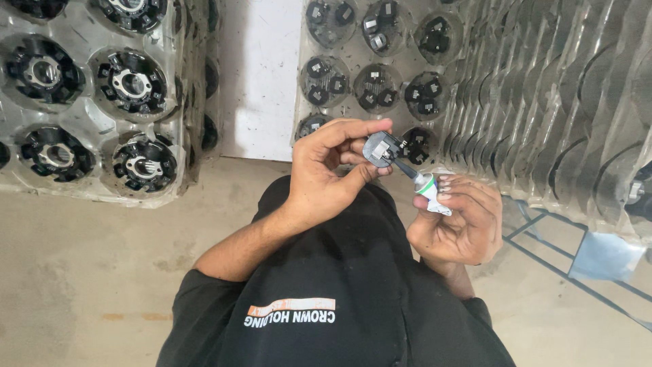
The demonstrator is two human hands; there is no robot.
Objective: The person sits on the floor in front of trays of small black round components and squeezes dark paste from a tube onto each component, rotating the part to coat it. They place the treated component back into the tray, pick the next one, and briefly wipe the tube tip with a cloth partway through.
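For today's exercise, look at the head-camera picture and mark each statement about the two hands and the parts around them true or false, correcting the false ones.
1. The left hand holds a small dark round part. True.
2. The right hand is empty. False: it grips a small white tube with a dark nozzle.
3. The nozzle points at the dark round part. True.
4. The clear trays on the left hold fruit. False: they hold black round parts.
5. The person wears a white shirt. False: the black shirt is dark.
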